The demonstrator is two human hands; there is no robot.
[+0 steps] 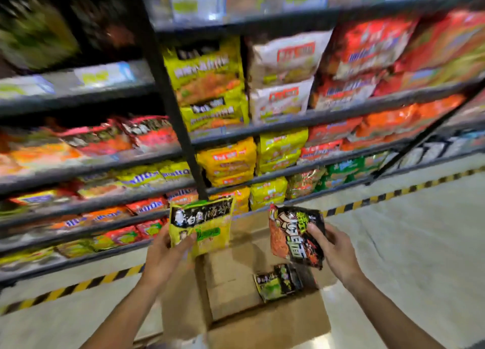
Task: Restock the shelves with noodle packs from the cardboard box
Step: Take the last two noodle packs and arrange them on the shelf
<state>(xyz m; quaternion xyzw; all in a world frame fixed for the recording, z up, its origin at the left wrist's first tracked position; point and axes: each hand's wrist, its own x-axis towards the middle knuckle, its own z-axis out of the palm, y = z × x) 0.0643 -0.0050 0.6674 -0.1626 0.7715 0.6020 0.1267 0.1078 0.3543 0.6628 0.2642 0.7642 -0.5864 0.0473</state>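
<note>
The restock looks nearly finished: the cardboard box (262, 320) on the floor holds what seems to be two dark noodle packs (284, 281), and the shelves (315, 118) stand crowded. The left hand (168, 254) grips a yellow noodle pack (202, 225); the right hand (333, 246) grips a black-and-orange noodle pack (294, 236), both above the box.

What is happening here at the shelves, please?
A person is restocking noodles. The left hand holds a yellow noodle pack and the right hand holds a black and orange noodle pack, both lifted above the open cardboard box on the floor. A couple of dark packs are left in the box. The shelves in front are already quite full of packs; neither held pack is placed there yet.
</note>
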